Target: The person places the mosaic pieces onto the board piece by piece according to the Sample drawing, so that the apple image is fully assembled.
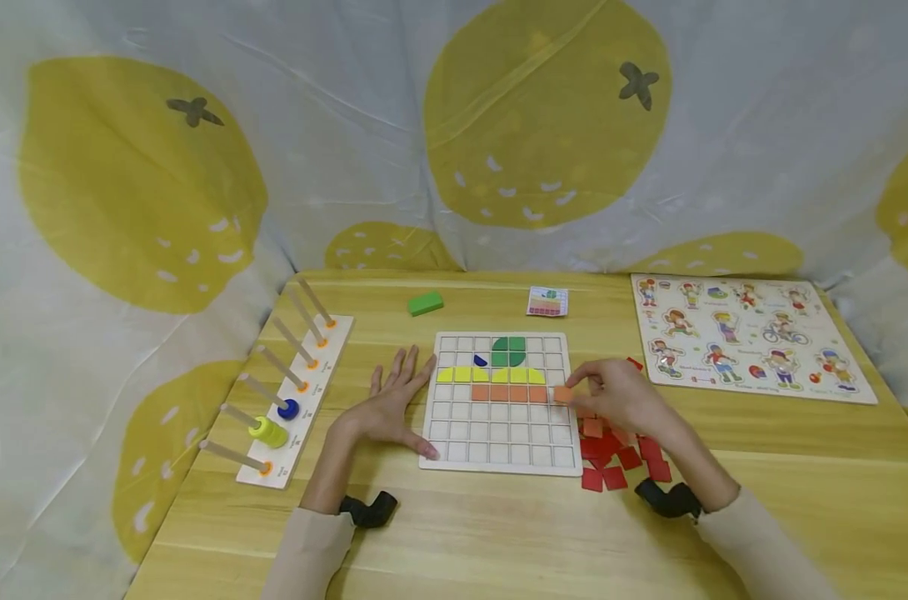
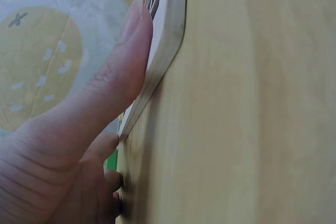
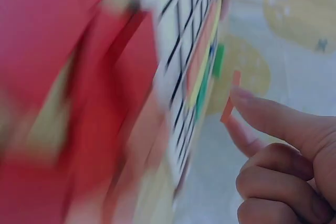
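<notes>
My right hand (image 1: 622, 398) pinches an orange square tile (image 1: 562, 394) between thumb and index finger, over the right edge of a white grid board (image 1: 461, 433). In the right wrist view the tile (image 3: 231, 98) is seen edge-on, its other fingers curled below. On the board sit a row of orange tiles (image 1: 499, 393), yellow pieces (image 1: 491, 375) above it, a green leaf shape (image 1: 508, 352) and a small dark blue piece (image 1: 481, 361). My left hand (image 1: 385, 410) spreads along the board's left side; the thumb (image 2: 118, 61) rests at the board's edge in the left wrist view.
Loose red and orange tiles (image 1: 615, 477) lie right of the board. A peg rack (image 1: 285, 450) with yellow and blue rings stands at left. Behind are a green block (image 1: 426, 302) and a small pattern card (image 1: 547, 302). A picture puzzle board (image 1: 739, 375) lies at far right.
</notes>
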`<state>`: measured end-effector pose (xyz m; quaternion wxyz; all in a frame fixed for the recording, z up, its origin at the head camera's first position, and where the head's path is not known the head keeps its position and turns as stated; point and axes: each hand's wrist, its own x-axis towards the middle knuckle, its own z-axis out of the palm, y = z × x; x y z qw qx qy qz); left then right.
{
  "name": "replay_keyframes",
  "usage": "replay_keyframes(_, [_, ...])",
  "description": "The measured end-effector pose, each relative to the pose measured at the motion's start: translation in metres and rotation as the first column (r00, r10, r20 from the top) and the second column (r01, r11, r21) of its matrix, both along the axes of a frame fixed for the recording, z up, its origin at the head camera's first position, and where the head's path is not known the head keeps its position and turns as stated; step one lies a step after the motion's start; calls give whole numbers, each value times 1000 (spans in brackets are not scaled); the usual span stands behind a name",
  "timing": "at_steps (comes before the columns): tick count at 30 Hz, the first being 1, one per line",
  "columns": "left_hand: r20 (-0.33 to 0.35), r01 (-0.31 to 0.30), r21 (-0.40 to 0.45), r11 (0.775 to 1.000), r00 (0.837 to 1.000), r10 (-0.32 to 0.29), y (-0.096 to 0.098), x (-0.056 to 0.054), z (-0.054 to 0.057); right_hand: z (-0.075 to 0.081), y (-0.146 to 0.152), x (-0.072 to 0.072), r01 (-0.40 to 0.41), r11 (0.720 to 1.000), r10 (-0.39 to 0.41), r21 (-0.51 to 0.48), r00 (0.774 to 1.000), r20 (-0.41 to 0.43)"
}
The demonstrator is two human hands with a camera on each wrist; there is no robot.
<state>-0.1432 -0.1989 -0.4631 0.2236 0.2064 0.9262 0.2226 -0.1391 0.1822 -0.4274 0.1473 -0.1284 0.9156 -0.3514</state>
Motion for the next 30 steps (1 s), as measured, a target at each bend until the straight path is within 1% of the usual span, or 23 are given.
replay_keyframes(2, [4, 2, 2, 1000, 1000, -2, 0, 0, -1, -1, -29, -3, -48, 999, 48, 9, 999, -7])
replay_keyframes(5, [6, -1, 4, 1000, 1000, 1, 1, 0, -1, -5, -71, -9, -95, 995, 97, 30, 994, -47])
replay_keyframes(8, [2, 1, 5, 1000, 1000, -1, 2, 0, -1, -9, -102, -14, -93, 995, 95, 36, 993, -65])
replay_keyframes(11, [-2, 2, 5, 1000, 1000, -2, 3, 0, 0, -13, -121, -18, -72, 996, 75, 43, 995, -69])
replay_keyframes(14, [0, -3, 5, 1000, 1000, 3, 2, 1, 1, -15, -128, -21, -55, 998, 56, 28, 997, -48])
replay_keyframes(18, [6, -7, 2, 1000, 1000, 7, 0, 1, 1, -18, -127, -26, -48, 999, 48, -25, 999, -1])
replay_keyframes(22, [9, -8, 1, 1000, 1000, 8, 0, 1, 0, -22, -126, -28, -63, 995, 65, -75, 998, 17])
replay_keyframes(26, [9, -6, -2, 1000, 1000, 6, 0, 1, 0, -23, -128, -29, -74, 994, 73, -84, 997, -9])
replay_keyframes(30, [10, 0, -3, 1000, 1000, 0, 0, 0, 1, -23, -132, -28, -63, 995, 60, -73, 997, -41])
